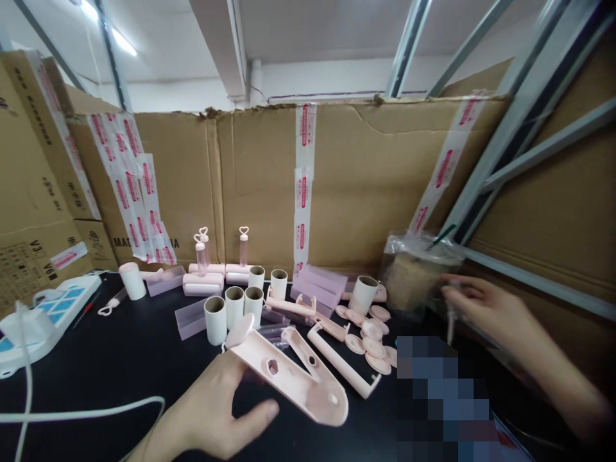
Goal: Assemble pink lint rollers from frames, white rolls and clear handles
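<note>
My left hand [212, 404] is at the front, its fingers behind a long pale pink plastic part [293, 378] with a rounded end and a hole. That part is held tilted above the black table, with my thumb apart from it. At the right, my right hand [486, 308] is beside a clear plastic bag [423, 269] holding something brown. Its fingertips are drawn together and slightly blurred; what they hold I cannot make out. Behind the left hand lie another pink part [308, 356], a pink bracket [344, 362] and several pink discs [375, 346].
Several white cardboard tubes [215, 321] stand mid-table, near lilac boxes [320, 289] and clear tubes with heart-shaped handles [244, 247]. A power strip [58, 314] with a white cable [91, 414] lies left. Cardboard walls [260, 173] and a metal frame [510, 147] enclose the table.
</note>
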Demonstrator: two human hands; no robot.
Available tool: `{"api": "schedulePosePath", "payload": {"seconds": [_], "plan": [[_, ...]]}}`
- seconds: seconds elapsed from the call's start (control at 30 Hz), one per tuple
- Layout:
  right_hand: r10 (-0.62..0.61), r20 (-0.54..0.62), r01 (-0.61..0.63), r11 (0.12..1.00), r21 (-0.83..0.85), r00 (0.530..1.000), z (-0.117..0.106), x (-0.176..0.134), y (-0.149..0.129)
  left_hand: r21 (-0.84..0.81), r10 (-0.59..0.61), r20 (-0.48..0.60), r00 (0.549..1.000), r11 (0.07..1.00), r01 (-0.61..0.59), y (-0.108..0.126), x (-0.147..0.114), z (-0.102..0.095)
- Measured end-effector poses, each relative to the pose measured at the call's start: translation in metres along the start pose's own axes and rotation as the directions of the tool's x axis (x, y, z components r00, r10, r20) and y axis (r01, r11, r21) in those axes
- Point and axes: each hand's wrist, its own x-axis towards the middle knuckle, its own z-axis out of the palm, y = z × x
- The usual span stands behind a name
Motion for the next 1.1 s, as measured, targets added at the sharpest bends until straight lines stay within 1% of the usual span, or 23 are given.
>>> {"api": "schedulePosePath", "payload": {"seconds": [0.03, 0.07, 0.1, 0.13, 0.17, 0.23, 0.3, 0.37, 0.4, 0.47, 0.57, 0.63, 0.73, 0.8, 0.87, 0.93, 1.03, 1.1], "plan": [[-0.006, 0.024, 0.004, 0.997, 0.071, 1.000, -0.004, -0.006, -0.016, -0.011, 0.013, -0.001, 1.000, 1.000, -0.013, -0.001, 0.001, 0.001], [0.006, 0.030, -0.014, 0.963, 0.268, 1.000, -0.008, -0.014, -0.033, -0.027, 0.022, 0.004, 1.000, 0.999, -0.022, -0.001, 0.002, 0.001], [0.019, 0.014, -0.023, 0.893, 0.449, 1.000, -0.009, -0.025, -0.050, -0.044, 0.031, 0.016, 0.999, 0.999, -0.030, -0.002, 0.004, 0.002], [0.052, 0.001, -0.043, 0.815, 0.578, 0.999, -0.009, -0.037, -0.067, -0.053, 0.040, 0.026, 0.999, 0.998, -0.039, -0.001, 0.006, 0.003], [0.061, 0.012, -0.054, 0.741, 0.669, 0.998, -0.007, -0.050, -0.082, -0.050, 0.056, 0.034, 0.998, 0.997, -0.054, -0.001, 0.008, 0.004], [0.021, 0.105, -0.095, 0.631, 0.770, 0.994, 0.002, -0.077, -0.107, -0.021, 0.091, 0.056, 0.994, 0.996, -0.090, 0.001, 0.013, 0.005], [-0.066, 0.232, -0.156, 0.558, 0.815, 0.971, 0.016, -0.101, -0.122, 0.004, 0.110, 0.091, 0.990, 0.994, -0.111, 0.004, 0.015, 0.007], [-0.172, 0.289, -0.168, 0.503, 0.848, 0.942, 0.030, -0.119, -0.128, 0.015, 0.105, 0.123, 0.987, 0.994, -0.108, 0.005, 0.015, 0.008], [-0.215, 0.289, -0.156, 0.482, 0.862, 0.933, 0.037, -0.125, -0.128, 0.019, 0.102, 0.132, 0.986, 0.994, -0.105, 0.005, 0.014, 0.009], [-0.268, 0.272, -0.126, 0.460, 0.879, 0.924, 0.046, -0.134, -0.126, 0.045, 0.094, 0.130, 0.987, 0.994, -0.100, 0.003, 0.009, 0.011], [-0.274, 0.281, -0.123, 0.477, 0.870, 0.920, 0.052, -0.139, -0.123, 0.094, 0.066, 0.111, 0.992, 0.993, -0.077, -0.002, 0.002, 0.014], [-0.237, 0.296, -0.145, 0.501, 0.853, 0.925, 0.052, -0.140, -0.121, 0.097, 0.045, 0.114, 0.992, 0.994, -0.056, -0.004, 0.000, 0.015], [-0.130, 0.315, -0.201, 0.536, 0.820, 0.940, 0.051, -0.142, -0.121, 0.049, 0.027, 0.142, 0.990, 0.998, -0.035, -0.002, 0.001, 0.015], [-0.126, 0.319, -0.212, 0.517, 0.829, 0.939, 0.051, -0.144, -0.119, 0.000, 0.020, 0.165, 0.986, 1.000, -0.020, 0.002, 0.003, 0.014], [-0.193, 0.314, -0.194, 0.467, 0.863, 0.930, 0.052, -0.143, -0.117, -0.077, 0.014, 0.190, 0.982, 0.997, 0.000, 0.006, 0.004, 0.013], [-0.283, 0.317, -0.175, 0.431, 0.885, 0.905, 0.052, -0.142, -0.114, -0.168, 0.025, 0.209, 0.978, 0.986, 0.011, 0.009, 0.005, 0.011], [-0.371, 0.330, -0.160, 0.420, 0.893, 0.868, 0.049, -0.140, -0.110, -0.254, 0.038, 0.226, 0.973, 0.967, 0.021, 0.012, 0.006, 0.010], [-0.385, 0.338, -0.162, 0.422, 0.892, 0.859, 0.047, -0.141, -0.109, -0.274, 0.029, 0.252, 0.967, 0.961, 0.043, 0.012, 0.006, 0.009]]}}
